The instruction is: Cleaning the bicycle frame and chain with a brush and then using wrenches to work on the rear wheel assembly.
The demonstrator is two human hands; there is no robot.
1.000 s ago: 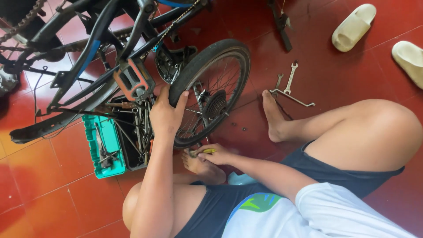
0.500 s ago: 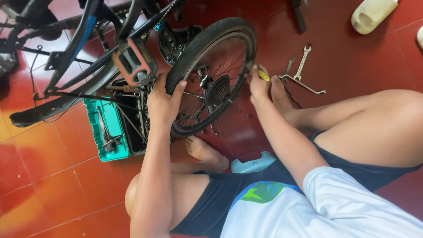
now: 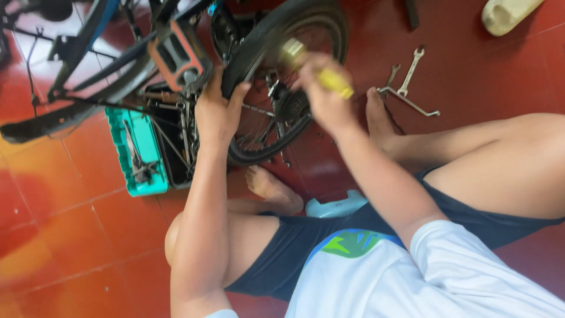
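At the wheel (image 3: pixel 282 88), the right hand (image 3: pixel 323 97) has raised its yellow-handled tool (image 3: pixel 329 79).

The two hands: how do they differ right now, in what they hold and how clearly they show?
The left hand grips the black rear tyre with fingers wrapped over it, while the right hand holds a yellow-handled tool up at the wheel. The left hand looks sharp; the right hand and its tool are blurred. Both are bare and work at the same wheel.
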